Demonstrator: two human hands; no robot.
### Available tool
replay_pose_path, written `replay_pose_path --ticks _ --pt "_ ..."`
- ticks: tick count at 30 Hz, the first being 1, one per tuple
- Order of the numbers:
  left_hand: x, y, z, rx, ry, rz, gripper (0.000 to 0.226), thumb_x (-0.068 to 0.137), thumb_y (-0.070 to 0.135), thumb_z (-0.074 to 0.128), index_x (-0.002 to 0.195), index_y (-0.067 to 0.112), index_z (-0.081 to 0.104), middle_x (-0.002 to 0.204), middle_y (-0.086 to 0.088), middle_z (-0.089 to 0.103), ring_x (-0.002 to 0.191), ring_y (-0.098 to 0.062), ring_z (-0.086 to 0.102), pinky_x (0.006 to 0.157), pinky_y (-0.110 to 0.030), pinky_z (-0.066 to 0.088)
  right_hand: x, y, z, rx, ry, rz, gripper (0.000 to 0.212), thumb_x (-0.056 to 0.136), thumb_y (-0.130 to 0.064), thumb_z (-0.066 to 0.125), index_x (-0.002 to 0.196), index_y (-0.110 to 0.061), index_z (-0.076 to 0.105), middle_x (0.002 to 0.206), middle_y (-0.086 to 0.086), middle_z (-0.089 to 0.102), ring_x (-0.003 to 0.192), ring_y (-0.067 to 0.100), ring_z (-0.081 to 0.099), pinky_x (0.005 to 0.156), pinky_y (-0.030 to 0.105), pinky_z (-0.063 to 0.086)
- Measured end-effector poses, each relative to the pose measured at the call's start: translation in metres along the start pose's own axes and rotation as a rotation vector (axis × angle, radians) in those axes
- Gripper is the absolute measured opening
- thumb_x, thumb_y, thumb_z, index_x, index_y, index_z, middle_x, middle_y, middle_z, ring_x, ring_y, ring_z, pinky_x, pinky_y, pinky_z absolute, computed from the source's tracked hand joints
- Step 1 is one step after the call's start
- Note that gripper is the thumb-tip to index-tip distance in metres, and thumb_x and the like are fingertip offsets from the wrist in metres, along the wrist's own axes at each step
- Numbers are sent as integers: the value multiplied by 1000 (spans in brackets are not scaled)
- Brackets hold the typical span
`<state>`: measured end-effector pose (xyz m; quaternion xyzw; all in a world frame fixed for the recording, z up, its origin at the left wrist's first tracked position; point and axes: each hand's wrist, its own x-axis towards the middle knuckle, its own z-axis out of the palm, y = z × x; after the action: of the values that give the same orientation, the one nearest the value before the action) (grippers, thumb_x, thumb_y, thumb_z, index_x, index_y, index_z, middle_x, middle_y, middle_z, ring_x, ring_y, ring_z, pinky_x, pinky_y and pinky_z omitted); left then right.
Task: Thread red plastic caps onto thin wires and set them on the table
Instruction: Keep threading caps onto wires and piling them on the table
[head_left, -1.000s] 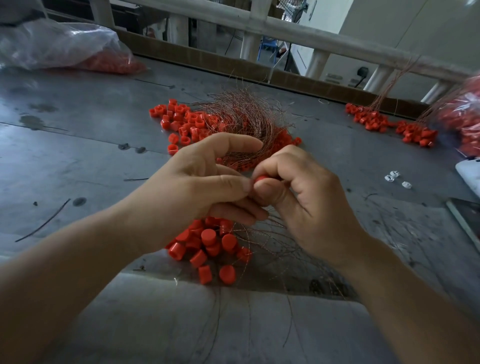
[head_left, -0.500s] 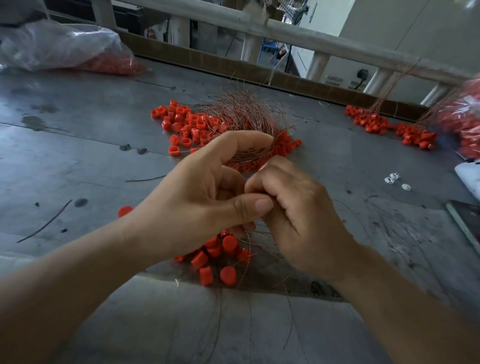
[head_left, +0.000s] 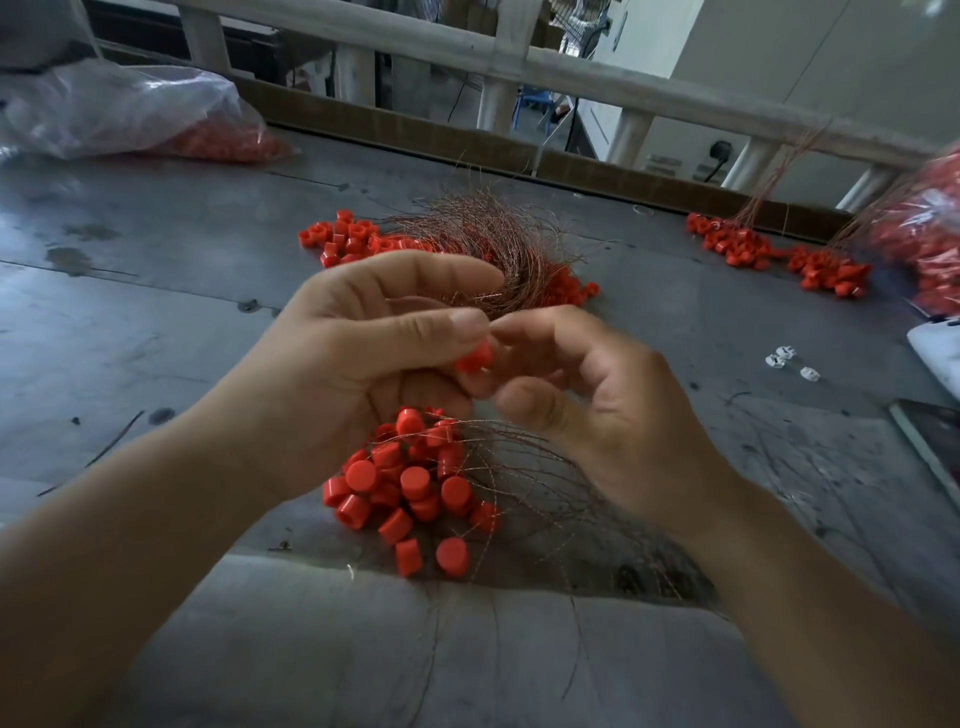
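My left hand (head_left: 358, 358) pinches a red cap (head_left: 475, 358) between thumb and fingers above the table. My right hand (head_left: 587, 395) meets it from the right, fingertips touching at the cap; a thin wire there is too fine to make out. Below the hands lies a pile of red caps on thin copper wires (head_left: 410, 483). Behind the hands sits a tangled bundle of loose wires (head_left: 498, 244) with loose red caps (head_left: 348, 239) to its left.
Grey metal table (head_left: 156, 312). A clear plastic bag of red caps (head_left: 130, 114) lies far left, another bag (head_left: 930, 234) far right. Wired caps (head_left: 769, 249) lie at the back right. Small white pieces (head_left: 784, 358) and a dark flat object (head_left: 930, 441) sit right. A wooden rail (head_left: 571, 73) runs behind.
My hands have opened apart a little and risen. The red cap, hidden between the fingers before, now shows at my left thumb tip.
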<state>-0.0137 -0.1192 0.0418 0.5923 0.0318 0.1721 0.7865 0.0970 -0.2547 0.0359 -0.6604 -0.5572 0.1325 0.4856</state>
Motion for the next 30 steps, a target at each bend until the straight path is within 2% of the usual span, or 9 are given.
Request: replay_pose_path --ticks 3,5,7,10,13,17,22,27,30 --pt "-1 3 -4 -60 10 50 33 52 9 70 84 12 74 67 -10 69 52 -14 64 46 -18 51 -1 1 0 -21 20 -34 7 81 -31 58 88 -31 59 72 -13 63 70 -1 61 65 10 46" --pt "0 4 -6 -59 21 50 30 59 -5 64 82 13 74 64 -8 68 50 -15 62 44 -18 49 -1 0 -1 -68 69 -64 7 84 -24 57 81 -30 59 64 -16 58 61 2 56 57 9 42" --pt "1 5 -10 -38 79 55 26 63 1 56 75 15 74 58 -4 64 45 -13 56 42 -16 44 0 1 -3 -127 105 -80 8 84 -22 56 79 -27 59 63 -17 56 59 7 54 54 8 41" --pt "1 6 -11 44 128 97 20 54 1 73 68 17 74 54 0 61 46 -8 53 43 -14 42 0 2 -5 -182 126 -97 7 84 -18 57 79 -21 61 63 -18 55 60 2 54 56 6 40" --pt "3 7 -15 174 181 87 25 44 -1 75 63 15 73 53 -1 63 45 -7 55 42 -14 43 0 3 -9 -277 125 -129 9 83 -16 59 80 -12 67 70 -16 60 67 3 57 59 7 42" --pt "4 8 -26 289 232 24 22 40 11 71 62 13 72 57 -7 65 48 -10 60 42 -15 45 1 5 -19 -387 57 -133 12 80 -18 62 78 -9 70 73 -19 60 74 3 61 64 8 46" --pt "4 3 -33 667 221 -78 27 40 21 76 65 15 71 61 -6 68 41 -7 55 40 -14 44 -1 13 -28 -386 -32 -10 7 80 -17 68 78 -13 72 74 -10 68 69 9 62 61 19 49" --pt "7 -7 -36 904 189 -128 35 46 17 83 71 37 69 62 9 69 52 -3 62 56 -17 50 -1 20 -28 -469 -173 90 4 79 -20 69 75 -19 71 71 -10 61 74 4 57 64 12 44" --pt "5 -6 -33 1000 120 -133 25 47 27 82 64 40 69 55 16 65 49 4 57 48 -9 42 0 20 -27 -500 -219 118 6 79 -25 69 78 -20 72 74 -11 61 76 3 56 65 12 43"
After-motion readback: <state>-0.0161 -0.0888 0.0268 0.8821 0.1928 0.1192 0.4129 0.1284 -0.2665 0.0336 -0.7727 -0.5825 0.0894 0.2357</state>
